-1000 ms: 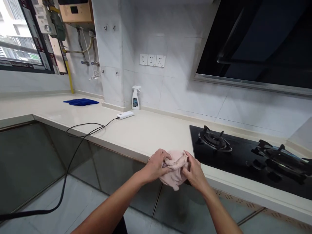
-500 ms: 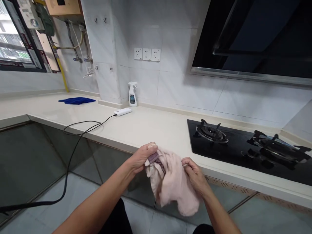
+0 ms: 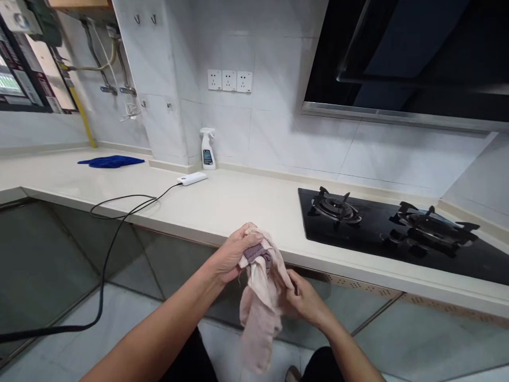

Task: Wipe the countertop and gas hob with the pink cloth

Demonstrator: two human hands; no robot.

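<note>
Head view — pale pink cloth [image 3: 260, 307], rumpled, drooping — purplish patch [image 3: 253, 253] near top.

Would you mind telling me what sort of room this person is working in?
It looks like a kitchen, probably in a home: a two-burner gas hob is set into the countertop, beneath a dark range hood.

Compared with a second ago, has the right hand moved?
Yes: the right hand now sits lower in view, farther below the black cooktop.
</note>
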